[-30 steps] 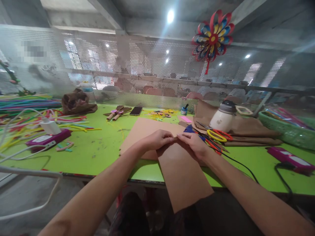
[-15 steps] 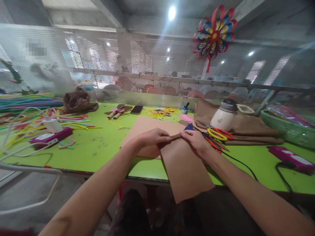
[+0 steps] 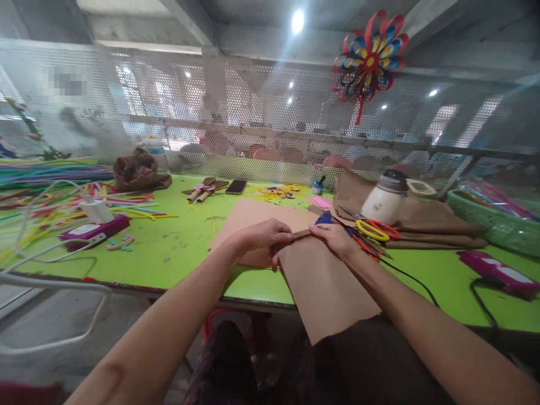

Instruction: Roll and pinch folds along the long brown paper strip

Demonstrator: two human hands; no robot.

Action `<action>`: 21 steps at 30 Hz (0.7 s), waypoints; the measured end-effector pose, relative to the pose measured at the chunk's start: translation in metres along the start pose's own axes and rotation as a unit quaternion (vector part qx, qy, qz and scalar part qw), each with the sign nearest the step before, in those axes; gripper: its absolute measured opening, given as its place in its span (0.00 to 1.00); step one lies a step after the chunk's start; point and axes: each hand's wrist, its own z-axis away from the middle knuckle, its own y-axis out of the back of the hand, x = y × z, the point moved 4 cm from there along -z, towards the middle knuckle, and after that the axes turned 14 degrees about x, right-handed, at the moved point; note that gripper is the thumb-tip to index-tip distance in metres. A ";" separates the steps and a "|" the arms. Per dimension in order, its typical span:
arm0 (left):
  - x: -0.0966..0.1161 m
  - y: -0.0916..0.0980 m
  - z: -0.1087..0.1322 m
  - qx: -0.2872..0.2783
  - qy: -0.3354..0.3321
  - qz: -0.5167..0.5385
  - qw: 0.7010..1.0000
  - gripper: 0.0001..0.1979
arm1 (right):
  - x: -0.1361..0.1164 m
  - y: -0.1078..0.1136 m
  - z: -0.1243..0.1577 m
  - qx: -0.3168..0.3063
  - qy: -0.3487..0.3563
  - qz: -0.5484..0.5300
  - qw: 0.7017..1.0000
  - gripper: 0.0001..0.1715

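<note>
A sheet of brown paper (image 3: 327,287) hangs from both hands over the table's front edge, its top edge folded into a narrow strip. My left hand (image 3: 270,233) pinches the left end of that fold. The right end is held between the thumb and fingers of my right hand (image 3: 335,236). Under and behind my left hand, a larger brown sheet (image 3: 248,216) lies flat on the green table (image 3: 181,247). Something dark blue (image 3: 324,218) sits just behind my right fingers.
Scissors with yellow and red handles (image 3: 373,230), a white bottle (image 3: 383,199) and folded brown material (image 3: 439,222) lie right of centre. A phone (image 3: 236,187) and paper rolls (image 3: 205,191) are behind. Purple power strips (image 3: 95,232) sit at both sides.
The hanging sheet's lower end has swung slightly to the right. Fingers of my left hand now show beneath the fold. The view has shifted a little.
</note>
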 end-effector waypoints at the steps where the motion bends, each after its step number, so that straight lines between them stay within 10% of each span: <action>1: 0.000 0.000 0.001 0.004 0.003 0.010 1.000 0.18 | 0.001 0.000 -0.001 0.002 -0.002 0.004 1.000 0.23; 21: -0.003 0.019 0.000 0.058 -0.021 -0.064 0.996 0.21 | 0.001 0.004 -0.003 0.022 -0.047 -0.055 0.997 0.23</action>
